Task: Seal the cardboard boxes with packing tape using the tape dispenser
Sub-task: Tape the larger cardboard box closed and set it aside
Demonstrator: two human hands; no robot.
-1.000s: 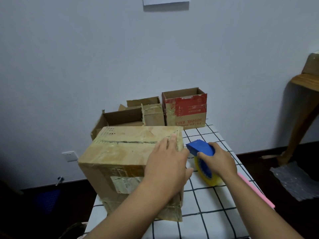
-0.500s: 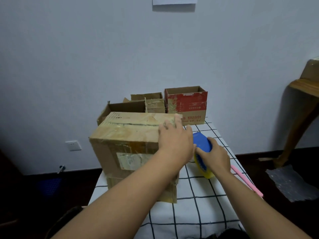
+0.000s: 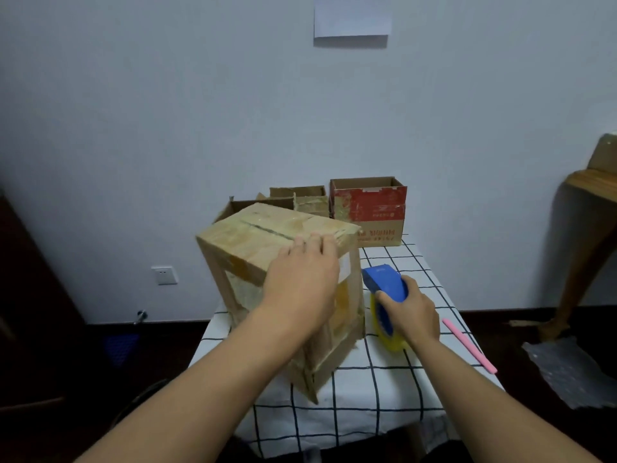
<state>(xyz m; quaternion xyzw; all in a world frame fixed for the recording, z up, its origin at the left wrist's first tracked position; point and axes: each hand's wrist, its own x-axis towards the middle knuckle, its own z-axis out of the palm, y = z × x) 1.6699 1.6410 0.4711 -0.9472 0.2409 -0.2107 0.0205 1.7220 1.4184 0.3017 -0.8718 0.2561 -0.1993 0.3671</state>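
Left hand (image 3: 302, 282): fingers straight, palm flat on the closed box (image 3: 267, 238).
Right hand (image 3: 412, 312): at the box's 3 o'clock, curled around the tape dispenser (image 3: 384, 282).

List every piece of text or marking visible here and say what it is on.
Red printed line on the lower front of the red and brown box: too blurred to read.
White print on that box's red band: too blurred to read.
Pale label on the side of the big taped box: partly hidden by the left hand, no legible text.
Sheet of paper on the wall: no text shows.
Nothing else readable.
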